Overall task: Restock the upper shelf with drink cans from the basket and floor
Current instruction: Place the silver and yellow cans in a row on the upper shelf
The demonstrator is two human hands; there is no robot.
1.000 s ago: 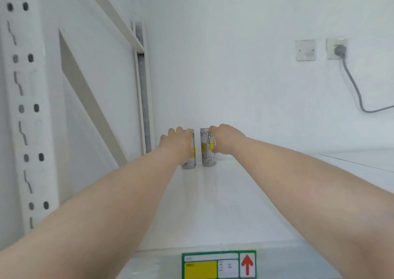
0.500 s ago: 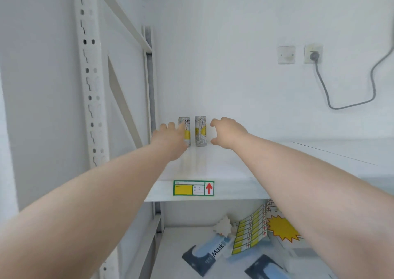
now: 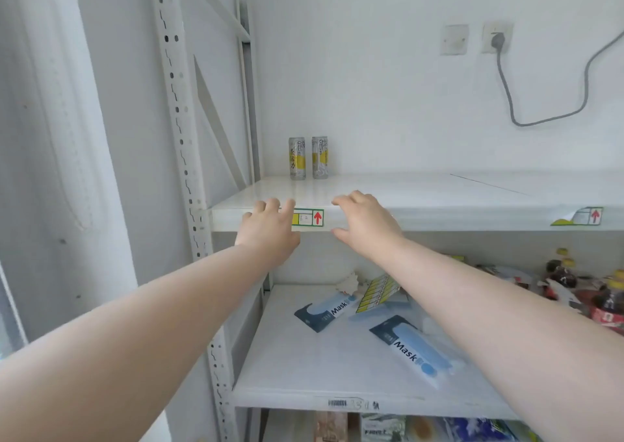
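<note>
Two slim silver-and-yellow drink cans stand upright side by side at the back left of the white upper shelf (image 3: pixel 422 195): the left can (image 3: pixel 297 158) and the right can (image 3: pixel 319 157). My left hand (image 3: pixel 268 230) hovers in front of the shelf's front edge, fingers loosely spread, holding nothing. Beside it, my right hand (image 3: pixel 363 224) is also empty with relaxed fingers, just off the shelf edge. Both hands are well clear of the cans. No basket or floor is in view.
A perforated white upright (image 3: pixel 182 138) and diagonal brace frame the shelf's left side. A price label with a red arrow (image 3: pixel 312 218) sits on the shelf edge. Mask packets (image 3: pixel 408 350) lie on the lower shelf, bottles (image 3: pixel 607 300) at right. A grey cable (image 3: pixel 547 117) hangs from a wall socket.
Both hands let go of the two cans and drew back from the shelf's rear to its front edge. The view pulled back and down, revealing the lower shelf.
</note>
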